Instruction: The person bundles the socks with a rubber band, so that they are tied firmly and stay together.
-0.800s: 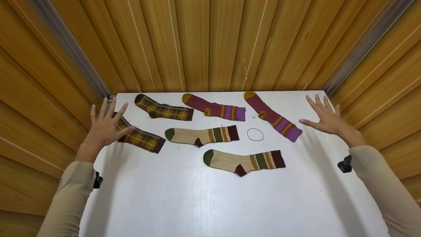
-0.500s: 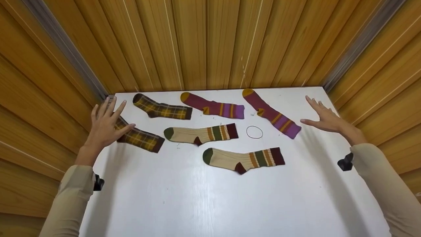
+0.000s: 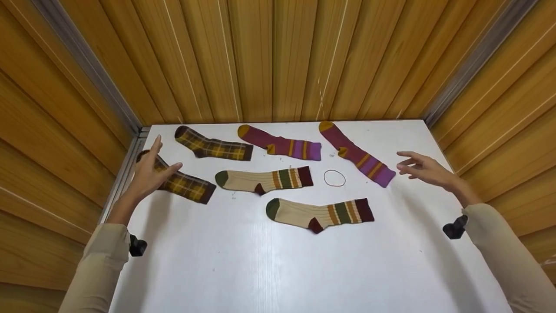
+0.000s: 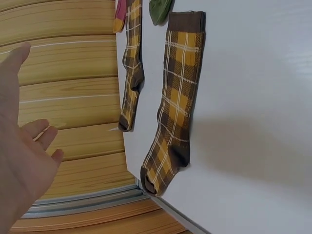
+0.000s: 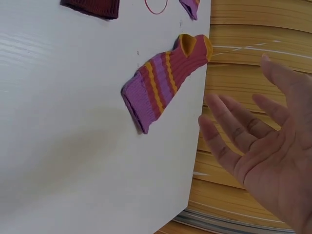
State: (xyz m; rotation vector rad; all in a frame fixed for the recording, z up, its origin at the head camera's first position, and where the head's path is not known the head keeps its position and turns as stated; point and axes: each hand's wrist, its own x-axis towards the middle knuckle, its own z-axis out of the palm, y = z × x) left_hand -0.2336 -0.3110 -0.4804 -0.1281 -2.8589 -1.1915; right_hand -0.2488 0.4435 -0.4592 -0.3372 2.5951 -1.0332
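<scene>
Head view: left grip [image 3: 147,177], released, above leftmost plaid sock [image 3: 187,186], flat on white table [image 3: 260,269]; right grip [image 3: 428,169], released, near lilac cuff [image 3: 384,177] of right magenta sock [image 3: 357,154], also flat.

Left wrist view: leftmost plaid sock presumably light, limp; brown cuff [image 4: 187,22] best pinch point.

Right wrist view: lilac cuff probably soft, stretchy; pinch edge.

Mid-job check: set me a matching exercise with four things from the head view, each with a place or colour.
1. Left hand
2. Right hand
3. Lower cream sock
4. Table

A. To the picture's right of the right-hand maroon sock
B. White surface
C. Overlapping the lower plaid sock in the picture
D. Just below the upper cream sock in the picture

Pairs: 1-C, 2-A, 3-D, 4-B
</scene>
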